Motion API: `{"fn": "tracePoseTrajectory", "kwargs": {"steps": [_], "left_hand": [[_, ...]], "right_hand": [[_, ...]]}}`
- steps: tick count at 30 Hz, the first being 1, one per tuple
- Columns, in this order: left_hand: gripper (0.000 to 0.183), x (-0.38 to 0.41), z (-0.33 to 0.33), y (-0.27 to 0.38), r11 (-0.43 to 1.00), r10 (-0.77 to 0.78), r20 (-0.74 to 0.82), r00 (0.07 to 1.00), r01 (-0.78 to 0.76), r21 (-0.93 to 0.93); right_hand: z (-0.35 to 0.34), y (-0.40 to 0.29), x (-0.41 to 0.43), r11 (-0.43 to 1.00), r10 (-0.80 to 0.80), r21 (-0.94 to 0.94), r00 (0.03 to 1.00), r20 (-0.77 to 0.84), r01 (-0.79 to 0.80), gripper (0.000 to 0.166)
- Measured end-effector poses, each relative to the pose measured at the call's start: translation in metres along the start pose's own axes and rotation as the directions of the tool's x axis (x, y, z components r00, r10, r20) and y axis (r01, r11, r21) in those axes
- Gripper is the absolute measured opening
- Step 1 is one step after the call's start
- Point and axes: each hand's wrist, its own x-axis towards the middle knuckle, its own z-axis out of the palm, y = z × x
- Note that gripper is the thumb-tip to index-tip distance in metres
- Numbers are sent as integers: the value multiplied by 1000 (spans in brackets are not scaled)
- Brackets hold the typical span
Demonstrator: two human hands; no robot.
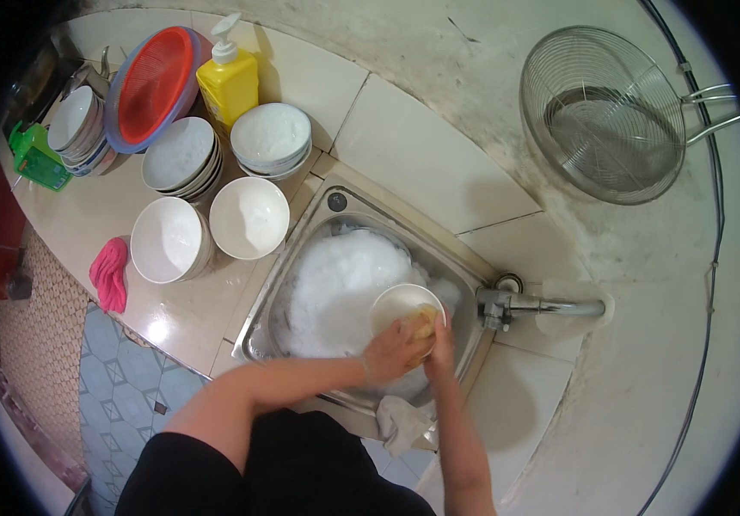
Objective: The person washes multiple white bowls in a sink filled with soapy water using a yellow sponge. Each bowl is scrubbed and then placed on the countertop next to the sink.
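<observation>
Both my hands are over a steel sink (260,316) filled with white suds (337,290). A white bowl (388,303) is tilted between them. My right hand (441,345) grips the bowl's right side, its fingers partly hidden behind it. My left hand (397,351) presses a yellowish sponge (424,321) against the inside of the bowl, near its lower right rim. The rim of a dish shows through the foam at the back of the sink. A pale cloth (401,426) hangs over the sink's near edge.
Left of the sink stand stacked bowls (166,238), a single-looking white bowl (250,218), a yellow pump bottle (231,80), a red basket (155,84), a green bottle (41,158) and a pink cloth (110,274). A faucet (505,306) is at right; a wire strainer (602,116) hangs above.
</observation>
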Motion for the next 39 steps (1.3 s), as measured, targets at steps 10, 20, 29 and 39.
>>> {"fn": "tracePoseTrajectory", "kwargs": {"steps": [10,20,29,39], "left_hand": [[35,27,-15,9,971,-237,29,971,237,-25],[36,32,-30,-65,532,540,400,740,-669,520],[29,19,-80,-14,970,38,371,928,56,-238],[35,35,-74,-4,961,-264,-36,964,265,73]], "right_hand": [[27,-6,-4,996,-35,75,980,-198,51,42],[6,-22,5,833,-86,-547,996,18,82,36],[-24,38,19,943,243,257,965,-103,-210,37],[55,73,-20,259,339,881,891,300,-395,37]]}}
